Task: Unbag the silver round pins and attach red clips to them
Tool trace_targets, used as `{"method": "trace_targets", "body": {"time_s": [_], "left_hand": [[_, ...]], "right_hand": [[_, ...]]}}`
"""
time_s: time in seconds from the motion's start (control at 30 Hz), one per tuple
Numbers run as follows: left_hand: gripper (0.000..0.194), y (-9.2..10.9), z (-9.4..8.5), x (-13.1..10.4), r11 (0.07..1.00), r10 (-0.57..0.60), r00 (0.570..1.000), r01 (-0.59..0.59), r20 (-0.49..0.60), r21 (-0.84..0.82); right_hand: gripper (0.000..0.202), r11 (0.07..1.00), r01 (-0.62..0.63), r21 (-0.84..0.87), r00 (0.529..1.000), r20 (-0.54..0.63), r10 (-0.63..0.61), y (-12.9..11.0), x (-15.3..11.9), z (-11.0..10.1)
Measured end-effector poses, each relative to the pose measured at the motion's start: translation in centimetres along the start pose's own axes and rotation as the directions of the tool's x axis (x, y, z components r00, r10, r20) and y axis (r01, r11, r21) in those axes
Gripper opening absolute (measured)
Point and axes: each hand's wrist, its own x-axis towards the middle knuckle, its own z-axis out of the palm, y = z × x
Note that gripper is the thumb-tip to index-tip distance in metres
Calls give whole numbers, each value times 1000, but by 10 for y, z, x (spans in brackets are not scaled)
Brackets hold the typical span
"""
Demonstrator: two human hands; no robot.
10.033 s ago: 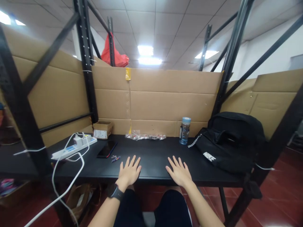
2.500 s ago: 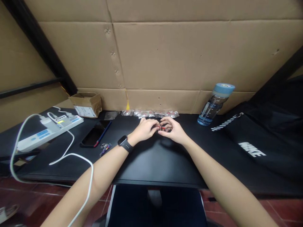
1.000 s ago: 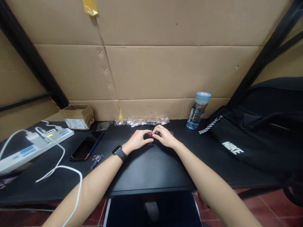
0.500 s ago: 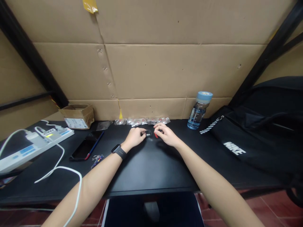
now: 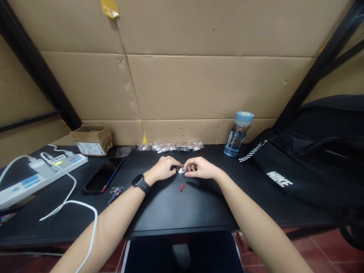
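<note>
A small shiny round piece (image 5: 181,170), silvery and partly covered by fingers, is between my two hands low over the black desk. My left hand (image 5: 165,168), with a dark watch on its wrist, is closed with thumb and forefinger at the piece's left side. On its right side, my right hand (image 5: 200,168) has curled fingers and grips the edge. Fingers hide the exact kind of the piece. Nearer to me, apart from both hands, a red cord loop (image 5: 182,187) lies on the desk.
Several clear plastic packets (image 5: 167,146) line the cardboard wall. Leftward are a phone (image 5: 104,176), a keyring (image 5: 116,194), a small carton (image 5: 92,139) and a power strip (image 5: 36,180) with white cables. A water bottle (image 5: 238,134) and a black bag (image 5: 301,163) stand at right.
The red cord loop has left my right hand and lies on the desk. My right hand has moved down and left to the round piece; my left hand has shifted slightly nearer to me.
</note>
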Motion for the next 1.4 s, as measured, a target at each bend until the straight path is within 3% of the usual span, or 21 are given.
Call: {"method": "trace_targets", "body": {"time_s": [0.1, 0.23, 0.4, 0.5, 0.6, 0.83, 0.9, 1.0, 1.1, 1.17, 1.27, 1.4], "left_hand": [[45, -4, -1, -1, 1000, -1, 1000, 1, -5, 11], [37, -10, -9, -2, 995, -65, 994, 71, -90, 65], [28, -10, -26, -6, 989, -145, 975, 147, -169, 1], [23, -5, -30, -8, 973, -177, 970, 146, -166, -181], [28, 3, -30, -7, 923, -164, 978, 106, -129, -370], [20, 12, -28, -2, 892, -141, 973, 45, -181, -450], [18, 9, -30, -2, 904, -145, 974, 58, -176, -423], [16, -3, -39, -6, 962, -164, 965, 110, -205, -251], [15, -22, -53, -15, 972, -217, 940, 232, -262, 26], [13, -37, -61, -22, 929, -288, 925, 333, -248, 160], [12, -54, -68, -31, 893, -375, 910, 406, -177, 195], [17, -59, -65, -32, 917, -373, 925, 380, -76, 120]], "right_hand": [[30, 993, 117, -33, 979, 175, -109, -10, -2, 5], [4, 968, 205, -144, 962, 212, -172, -18, 2, 21], [11, 957, 206, -206, 978, 66, -196, -14, 4, 29], [10, 978, 118, -172, 982, -128, -141, -12, 4, 25], [13, 996, 37, -87, 953, -297, -61, -15, 7, 22], [16, 999, 32, 37, 925, -379, -16, -20, 16, 33], [17, 999, 23, 27, 925, -379, -11, -16, 18, 35], [18, 992, -24, -125, 938, -347, -21, -9, 16, 35], [36, 958, -74, -277, 978, -208, 15, 0, 12, 32], [32, 955, -65, -289, 992, -123, 30, 5, 11, 30], [27, 963, -48, -266, 996, -90, 25, 13, 14, 27], [37, 963, -103, -249, 992, -97, 81, 18, 20, 26]]}}
